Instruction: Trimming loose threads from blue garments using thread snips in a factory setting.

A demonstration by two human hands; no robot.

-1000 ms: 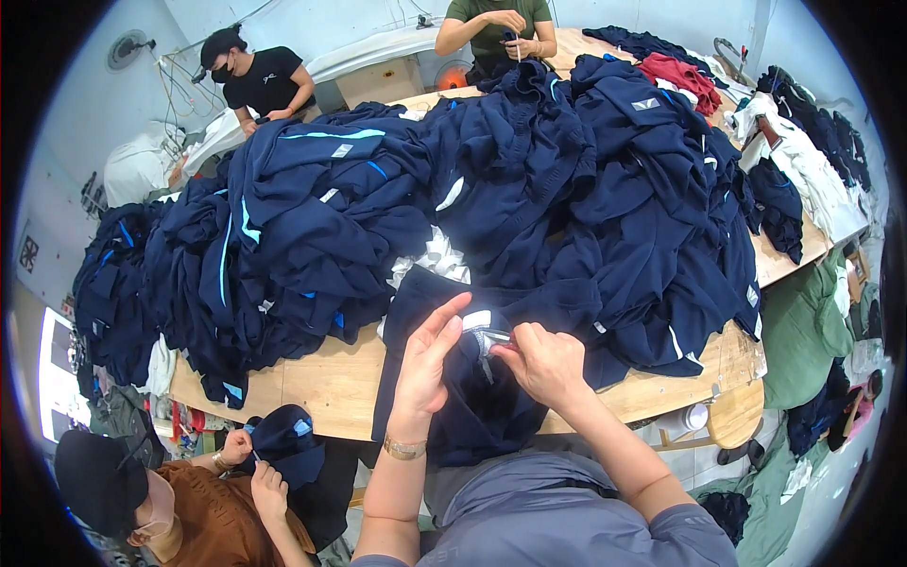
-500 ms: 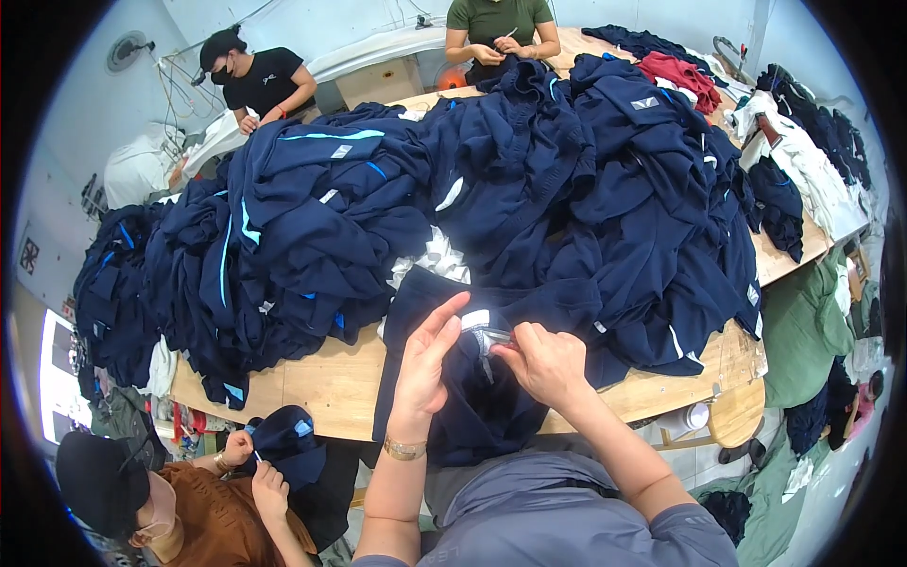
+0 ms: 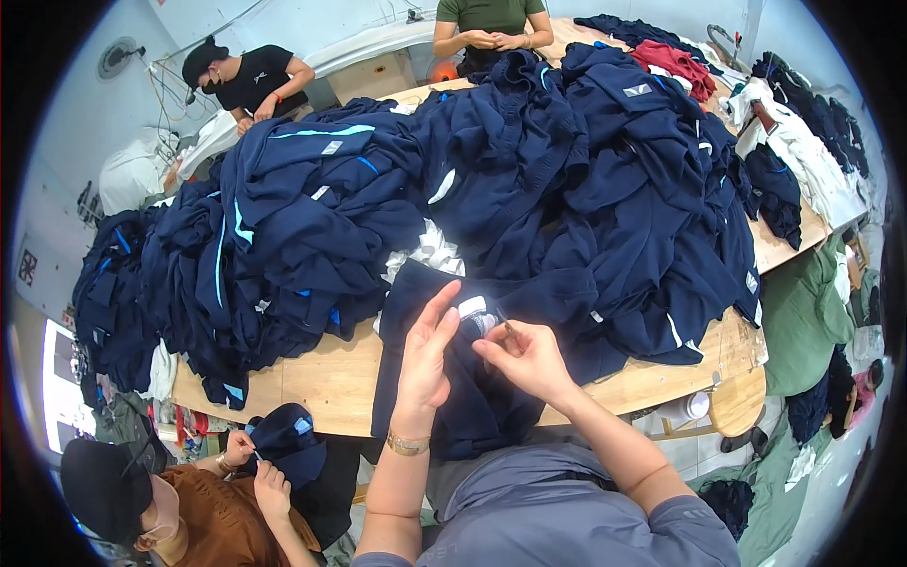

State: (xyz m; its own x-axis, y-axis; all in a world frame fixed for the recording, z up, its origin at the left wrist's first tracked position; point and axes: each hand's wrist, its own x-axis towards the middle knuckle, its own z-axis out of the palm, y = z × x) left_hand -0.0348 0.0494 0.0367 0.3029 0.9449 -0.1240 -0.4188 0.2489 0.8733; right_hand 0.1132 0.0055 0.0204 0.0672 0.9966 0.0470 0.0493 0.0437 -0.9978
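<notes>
Head view: where are the hands, and what are they doing?

Both are working at 6 o'clock, over the near edge of the bench [image 3: 331, 378]. The left hand [image 3: 425, 354] is standing wide, fingers stretched upward, with its palm side lying against a navy garment [image 3: 472, 416] that is hanging off the bench edge toward the person.

And the right hand?

The right hand [image 3: 524, 357] is pinching narrow on a thin item [image 3: 507, 330]; whether that is a tool or a thread, I cannot tell. It is sitting just beside a white label [image 3: 472, 307] on the garment, between the two hands.

So which step is that, in your judgement?

They seem to be working at the label, with the left hand bracing the cloth. Any next move is calling for the cloth to be held flat and the pinch kept right at the label.

What is lying around them?

A big pile of navy garments [image 3: 529, 189] is covering the bench from 9 to 3 o'clock. At 7 o'clock a co-worker's hands [image 3: 250, 463] are holding another navy piece [image 3: 283, 437]. Two more people are standing at 11 and 12 o'clock.
</notes>
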